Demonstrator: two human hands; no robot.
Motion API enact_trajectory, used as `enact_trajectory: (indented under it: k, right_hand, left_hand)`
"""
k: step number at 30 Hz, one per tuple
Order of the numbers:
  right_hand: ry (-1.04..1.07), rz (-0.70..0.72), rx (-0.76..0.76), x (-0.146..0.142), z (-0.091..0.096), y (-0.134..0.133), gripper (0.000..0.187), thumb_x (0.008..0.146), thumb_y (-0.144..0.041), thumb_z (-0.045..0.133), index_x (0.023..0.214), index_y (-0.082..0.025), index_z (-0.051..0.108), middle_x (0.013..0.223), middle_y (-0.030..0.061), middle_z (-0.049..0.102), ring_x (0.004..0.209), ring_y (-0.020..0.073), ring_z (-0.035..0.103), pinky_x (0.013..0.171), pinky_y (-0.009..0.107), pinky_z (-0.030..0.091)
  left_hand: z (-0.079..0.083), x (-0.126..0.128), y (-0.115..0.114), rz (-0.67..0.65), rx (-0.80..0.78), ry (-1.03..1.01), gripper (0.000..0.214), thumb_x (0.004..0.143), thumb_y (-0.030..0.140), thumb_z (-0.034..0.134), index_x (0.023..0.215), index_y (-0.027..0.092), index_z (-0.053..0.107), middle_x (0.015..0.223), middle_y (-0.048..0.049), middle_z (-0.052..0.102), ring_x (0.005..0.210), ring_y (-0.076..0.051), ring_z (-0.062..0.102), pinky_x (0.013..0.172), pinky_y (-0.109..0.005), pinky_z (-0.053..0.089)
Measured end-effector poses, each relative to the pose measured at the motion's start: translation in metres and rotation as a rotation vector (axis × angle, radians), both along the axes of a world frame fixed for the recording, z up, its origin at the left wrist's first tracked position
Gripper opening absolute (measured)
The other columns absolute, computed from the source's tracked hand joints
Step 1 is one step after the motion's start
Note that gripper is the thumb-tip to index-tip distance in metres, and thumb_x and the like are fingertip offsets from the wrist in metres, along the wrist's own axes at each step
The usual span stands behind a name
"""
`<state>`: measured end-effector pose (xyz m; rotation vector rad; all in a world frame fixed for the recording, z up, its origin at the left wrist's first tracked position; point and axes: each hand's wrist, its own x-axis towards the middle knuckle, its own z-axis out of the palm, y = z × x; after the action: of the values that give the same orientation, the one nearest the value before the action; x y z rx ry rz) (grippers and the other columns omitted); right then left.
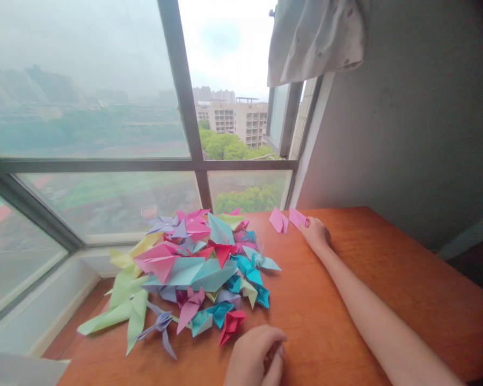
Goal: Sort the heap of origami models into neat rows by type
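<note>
At the far side of the table, my right hand (317, 234) pinches the edge of a pink folded paper piece (297, 218) between thumb and fingers. A second pink folded paper piece (279, 220) stands just left of it, a small gap apart. Near the front edge of the view my left hand (255, 358) rests on the table with its fingers curled in; I see nothing in it. Close to its knuckles lies a small red origami piece (232, 326), at the edge of a big heap of colourful origami (209, 271).
The heap holds several folded papers, among them a light green pinwheel (132, 303) and a purple paper crane (161, 324). The brown wooden table (386, 257) reaches to a window frame (241, 165). A grey wall (406, 134) stands at right, with a curtain (317, 43) above.
</note>
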<state>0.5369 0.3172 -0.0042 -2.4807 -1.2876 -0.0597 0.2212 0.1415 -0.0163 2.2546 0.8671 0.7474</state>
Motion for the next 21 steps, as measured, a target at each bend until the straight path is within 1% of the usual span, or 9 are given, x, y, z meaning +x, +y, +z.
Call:
enact_trajectory:
  k: [2,4,7,9,12,15,21]
  right_hand:
    - [-0.007,-0.003,0.040,-0.007,0.004,-0.004,0.046,0.098,-0.042,0.033,0.130,-0.018,0.056,0.122,0.0140,0.061,0.109,0.0242,0.059,0.080,0.030,0.045]
    - [0.000,0.026,0.048,-0.018,0.006,-0.005,0.049,0.099,-0.045,0.028,0.134,-0.019,0.052,0.122,0.0138,0.061,0.109,0.0239,0.058,0.081,0.031,0.044]
    - [0.040,0.107,-0.006,-0.037,0.005,0.000,0.050,0.094,-0.058,0.039,0.126,-0.025,0.058,0.111,0.0102,0.067,0.098,0.0241,0.063,0.079,0.032,0.046]
    - [0.066,0.141,-0.054,-0.048,0.003,0.005,0.049,0.089,-0.062,0.045,0.120,-0.026,0.061,0.108,0.0093,0.068,0.096,0.0248,0.065,0.078,0.033,0.047]
    - [0.082,0.154,-0.108,-0.058,0.000,0.011,0.044,0.088,-0.057,0.048,0.116,-0.025,0.063,0.111,0.0107,0.068,0.099,0.0260,0.065,0.081,0.035,0.047]
    - [0.085,0.156,-0.144,-0.060,0.000,0.013,0.039,0.089,-0.049,0.049,0.117,-0.024,0.062,0.112,0.0113,0.068,0.102,0.0267,0.064,0.083,0.036,0.048]
    - [0.078,0.167,-0.174,-0.059,0.000,0.011,0.038,0.092,-0.045,0.044,0.121,-0.025,0.060,0.114,0.0110,0.067,0.105,0.0262,0.063,0.084,0.037,0.048]
  left_hand:
    - [0.002,0.000,0.000,0.000,-0.006,-0.008,0.026,0.077,0.007,0.050,0.095,0.019,0.065,0.075,-0.0029,0.068,0.064,-0.015,0.064,0.056,-0.019,0.047]
    - [0.003,0.001,0.000,0.000,-0.011,-0.021,0.026,0.077,0.007,0.049,0.094,0.019,0.065,0.075,-0.0034,0.069,0.065,-0.015,0.064,0.056,-0.019,0.048]
    - [0.003,0.001,-0.001,0.005,-0.001,-0.035,0.026,0.078,0.008,0.049,0.094,0.019,0.065,0.076,-0.0037,0.069,0.065,-0.015,0.064,0.057,-0.020,0.048]
    - [0.003,0.002,-0.001,0.012,0.010,-0.039,0.025,0.078,0.008,0.049,0.093,0.019,0.066,0.075,-0.0037,0.069,0.064,-0.015,0.064,0.057,-0.020,0.048]
    - [0.004,0.002,-0.001,0.012,0.021,-0.035,0.025,0.077,0.008,0.049,0.091,0.018,0.065,0.072,-0.0035,0.068,0.063,-0.015,0.063,0.056,-0.019,0.047]
    - [0.007,0.003,-0.001,0.002,0.027,-0.031,0.025,0.074,0.006,0.049,0.089,0.018,0.065,0.070,-0.0031,0.067,0.061,-0.015,0.062,0.054,-0.019,0.046]
    - [0.006,0.003,0.000,0.005,0.023,-0.038,0.025,0.074,0.006,0.050,0.089,0.018,0.065,0.070,-0.0031,0.067,0.061,-0.015,0.061,0.054,-0.020,0.044]
